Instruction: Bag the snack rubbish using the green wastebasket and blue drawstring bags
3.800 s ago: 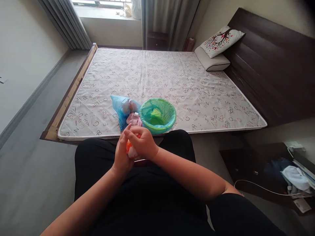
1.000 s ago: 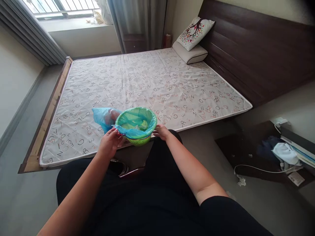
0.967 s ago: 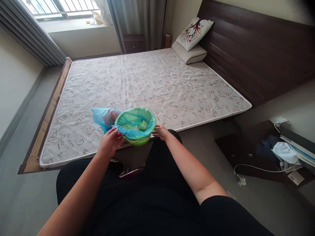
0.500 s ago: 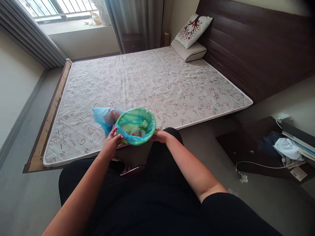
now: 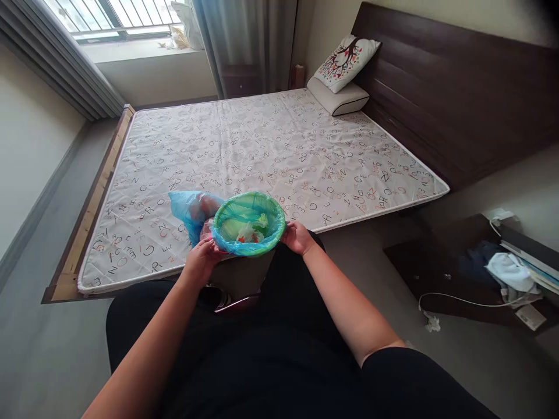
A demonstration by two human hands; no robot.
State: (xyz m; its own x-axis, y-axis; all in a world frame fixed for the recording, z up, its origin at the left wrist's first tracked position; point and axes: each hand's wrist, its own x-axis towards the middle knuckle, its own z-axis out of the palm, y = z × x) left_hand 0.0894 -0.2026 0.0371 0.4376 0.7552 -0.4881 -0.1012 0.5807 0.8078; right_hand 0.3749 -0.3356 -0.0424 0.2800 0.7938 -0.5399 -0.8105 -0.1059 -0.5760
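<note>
A round green trash can (image 5: 279, 233) lined with a thin blue plastic bag is held up at the mattress's near edge, its mouth facing me. Crumpled white wrappers (image 5: 248, 234) with red bits lie inside. My left hand (image 5: 203, 258) is closed on the can's left rim and the liner there. Against the opposite side, my right hand (image 5: 299, 237) grips the can, its fingertips partly hidden behind it. Just left of the can, a filled blue plastic bag (image 5: 190, 210) with something reddish inside rests on the mattress.
The letter-printed mattress (image 5: 244, 145) spans the middle, with wooden bed frame (image 5: 72, 265) showing at left. Two pillows (image 5: 345, 67) sit by the dark headboard (image 5: 437, 87). A dark nightstand (image 5: 432, 279) with a cable and cloths stands at right.
The trash can has shifted slightly right with both hands. The liner's near edge now lies over the rim rather than bunched at my left fingers. My right hand has moved higher on its side.
</note>
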